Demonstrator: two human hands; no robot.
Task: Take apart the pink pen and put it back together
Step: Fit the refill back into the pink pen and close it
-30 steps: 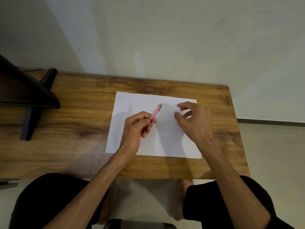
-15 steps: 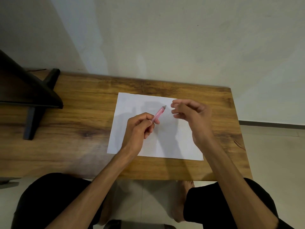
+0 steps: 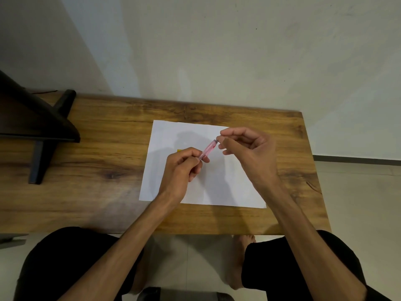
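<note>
Moved: right hand (image 3: 249, 153) has closed in from the right since a second ago and now meets the far end of the pen (image 3: 208, 150); left hand (image 3: 182, 168) has kept its hold on the near end.
Left fingers: curled round the pen's lower end, thumb and forefinger grasping it.
Right fingers (image 3: 224, 141): thumb and forefinger pinching the pen's grey tip; the others loosely curled behind.
Pen: pink, see-through, held above the paper (image 3: 171, 137), slanting up and away from the left fingers to the right fingers.
Yellow bit (image 3: 179, 150): small piece on the paper, just left of the left fingers; what it is I cannot tell.
Bench (image 3: 104, 148): wood, grain dark in places; the paper lies flat under both hands.
Dark stand (image 3: 39, 127): on the bench well left of the left fingers.
Room: pale wall (image 3: 217, 51) behind the bench, light floor (image 3: 358, 192) to the right.
</note>
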